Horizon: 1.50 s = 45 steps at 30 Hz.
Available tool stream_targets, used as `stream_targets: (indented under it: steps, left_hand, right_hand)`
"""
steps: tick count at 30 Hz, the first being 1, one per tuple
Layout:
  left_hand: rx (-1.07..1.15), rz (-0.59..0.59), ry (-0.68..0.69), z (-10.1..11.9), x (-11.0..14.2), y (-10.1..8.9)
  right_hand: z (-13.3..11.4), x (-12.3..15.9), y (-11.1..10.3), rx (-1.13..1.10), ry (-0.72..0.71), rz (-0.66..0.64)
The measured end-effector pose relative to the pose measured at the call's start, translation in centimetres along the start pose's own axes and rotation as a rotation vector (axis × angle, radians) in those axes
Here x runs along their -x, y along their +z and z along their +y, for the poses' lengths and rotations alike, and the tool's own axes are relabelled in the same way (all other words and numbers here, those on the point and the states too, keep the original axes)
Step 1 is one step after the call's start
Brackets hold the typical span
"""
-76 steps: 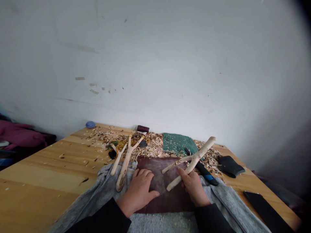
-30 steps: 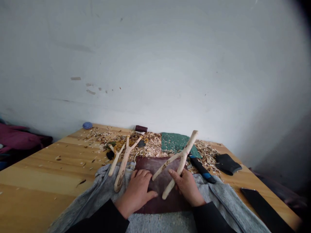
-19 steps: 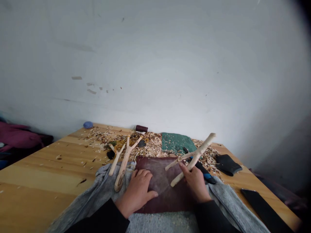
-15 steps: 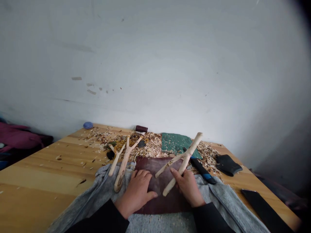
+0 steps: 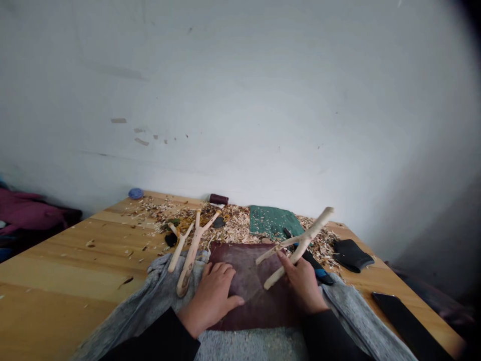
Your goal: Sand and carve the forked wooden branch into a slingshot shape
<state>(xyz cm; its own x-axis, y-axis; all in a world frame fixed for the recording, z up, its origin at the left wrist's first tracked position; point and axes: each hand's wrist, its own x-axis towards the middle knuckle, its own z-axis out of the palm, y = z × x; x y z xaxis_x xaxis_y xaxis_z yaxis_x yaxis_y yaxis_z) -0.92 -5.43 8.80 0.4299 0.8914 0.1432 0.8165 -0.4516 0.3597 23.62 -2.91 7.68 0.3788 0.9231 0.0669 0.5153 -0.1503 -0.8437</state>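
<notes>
My left hand point(image 5: 212, 299) lies flat, fingers together, on a dark red sheet of sandpaper point(image 5: 259, 296) spread over a grey cloth point(image 5: 150, 306). My right hand point(image 5: 303, 284) grips a forked, peeled wooden branch point(image 5: 296, 245), its lower end pressed on the sheet and its long arm pointing up to the right. Two more forked peeled branches point(image 5: 190, 250) lie on the cloth just left of my left hand.
Wood shavings point(image 5: 233, 225) cover the back of the wooden table point(image 5: 56, 271). A green cloth point(image 5: 274, 221), a blue-handled knife point(image 5: 313, 266), a black sheath point(image 5: 352, 254), a dark thread spool point(image 5: 218, 199), a blue disc point(image 5: 136, 193) and a black phone point(image 5: 409, 326) lie around. The wall stands close behind.
My right hand has rubbed the forked branch back and forth across the red sheet, ending shifted right again. My left hand has stayed flat on the sheet.
</notes>
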Motion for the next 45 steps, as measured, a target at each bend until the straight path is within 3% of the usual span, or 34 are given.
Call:
stream_targets:
  steps: [4,6,14,16,24,34,36,42,45]
  left_hand:
    - [-0.009,-0.007,0.001,0.1,-0.1,0.1]
    - [-0.012,-0.005,0.003,0.1,-0.2,0.2]
    - [-0.009,-0.004,0.007,-0.1,0.0,0.1]
    - [-0.011,-0.011,0.004,0.0,0.0,-0.1]
    - [-0.034,-0.032,-0.01,0.5,-0.1,-0.2]
    - [-0.015,-0.013,0.009,-0.2,-0.1,0.3]
    - [-0.012,-0.015,0.006,-0.2,-0.1,0.3]
    - [-0.03,-0.015,0.007,0.1,-0.2,0.1]
    - [-0.038,-0.011,0.006,0.2,-0.2,0.0]
  right_hand:
    - [-0.8,2.0,1.9,-0.112,-0.027,-0.248]
    - [-0.9,2.3,2.2,-0.11,-0.046,-0.277]
    - [0.4,-1.0,-1.2,0.074,0.054,0.097]
    - [0.3,-1.0,-1.2,0.075,0.049,0.103]
    - [-0.8,1.8,2.1,-0.078,-0.047,-0.173]
    - [1.0,-1.8,-1.7,0.089,0.036,0.144]
    - [0.8,-1.4,-1.4,0.069,0.031,0.11]
    - [-0.9,1.9,2.0,-0.049,-0.003,-0.181]
    - [-0.9,2.1,2.5,-0.045,-0.024,-0.203]
